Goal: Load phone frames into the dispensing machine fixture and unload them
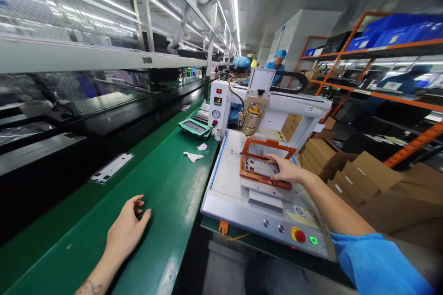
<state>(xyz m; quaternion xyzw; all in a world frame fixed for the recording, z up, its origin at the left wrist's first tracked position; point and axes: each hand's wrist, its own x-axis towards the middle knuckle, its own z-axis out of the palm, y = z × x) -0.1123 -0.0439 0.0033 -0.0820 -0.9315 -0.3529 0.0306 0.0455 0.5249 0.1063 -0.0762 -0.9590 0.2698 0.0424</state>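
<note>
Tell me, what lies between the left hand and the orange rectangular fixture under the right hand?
Head view: from the left hand, bare green conveyor belt, then the white flat machine bed up to the orange rectangular fixture under the right hand.

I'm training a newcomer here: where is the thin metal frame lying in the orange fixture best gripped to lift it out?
Probably a fingertip grip on the right-hand edge of the metal frame, from above on the near right, where the right hand lies. It sits flat and thin in the orange fixture, and the machine head hangs behind it.

Bright overhead tube light, warped edges
</note>
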